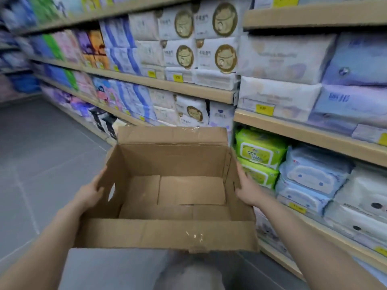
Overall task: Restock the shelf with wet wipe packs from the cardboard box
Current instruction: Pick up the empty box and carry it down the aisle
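Shelf (310, 132) to the right, stocked with wipe packs (259, 152). Box (167, 185) held in the aisle beside it; no packs visible inside. Left hand (90, 193) grips the left wall, thumb over the rim; right hand (248, 190) grips the right wall likewise. Judgement: restocking looks complete. Keep box level, both grips even, clear of shelf edge when carrying it off.

Legible text is proving scarce. The green wipe pack (258, 150) at right of centre is showing "999" on its lid label. Yellow price tags (265, 110) on the shelf edges are reading too blurred.
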Motion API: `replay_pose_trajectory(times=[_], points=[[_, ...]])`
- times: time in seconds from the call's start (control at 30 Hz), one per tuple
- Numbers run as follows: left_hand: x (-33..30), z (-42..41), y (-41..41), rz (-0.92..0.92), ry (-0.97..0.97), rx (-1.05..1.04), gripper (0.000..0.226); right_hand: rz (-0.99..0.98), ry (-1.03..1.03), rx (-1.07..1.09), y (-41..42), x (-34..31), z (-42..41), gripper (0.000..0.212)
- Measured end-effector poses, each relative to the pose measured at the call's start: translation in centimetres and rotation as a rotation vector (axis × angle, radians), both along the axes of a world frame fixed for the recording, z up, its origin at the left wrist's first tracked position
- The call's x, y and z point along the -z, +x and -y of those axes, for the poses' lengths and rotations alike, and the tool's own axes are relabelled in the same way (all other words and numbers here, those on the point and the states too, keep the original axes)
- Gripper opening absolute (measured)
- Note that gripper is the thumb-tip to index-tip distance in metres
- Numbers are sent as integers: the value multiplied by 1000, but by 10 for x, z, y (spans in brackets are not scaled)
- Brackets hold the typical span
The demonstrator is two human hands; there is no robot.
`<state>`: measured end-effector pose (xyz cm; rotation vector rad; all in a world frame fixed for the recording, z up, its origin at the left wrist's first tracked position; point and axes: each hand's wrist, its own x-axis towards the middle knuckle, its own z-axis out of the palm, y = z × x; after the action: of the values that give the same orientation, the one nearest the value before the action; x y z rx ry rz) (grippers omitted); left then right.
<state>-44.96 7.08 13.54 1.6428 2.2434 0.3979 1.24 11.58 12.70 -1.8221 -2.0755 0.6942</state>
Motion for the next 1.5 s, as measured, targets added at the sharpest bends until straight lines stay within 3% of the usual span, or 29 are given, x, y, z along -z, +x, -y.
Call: replay_pose_trajectory(times=[0.17,0.33,0.47,0.67,0.83,0.9,1.17,1.5], points=[[9,-11,-29,84,-67,-67,67,148,-100,-132,-19,9,-51,91],[-32,17,-37,111,-117,-179,74,181,-214,-250,-41,-32,-80,93],[-106,46,-26,103,-180,-315,69,100,-312,-335,-60,-103,-92,90],[-235,91,-1,150,-113,-489,69,77,-382,-414,-72,-243,-118,86],[-311,115,20,108,-99,-671,56,43,-289,-504,-82,-342,-126,87],[-330,120,21,132,-79,-680,61,39,-279,-531,-91,-363,-133,89],[-376,96,-3,127,-29,-755,65,46,-224,-567,-148,-406,-182,88],[-409,29,-66,260,126,-794,69,5,-78,-564,-227,-418,-248,86]])
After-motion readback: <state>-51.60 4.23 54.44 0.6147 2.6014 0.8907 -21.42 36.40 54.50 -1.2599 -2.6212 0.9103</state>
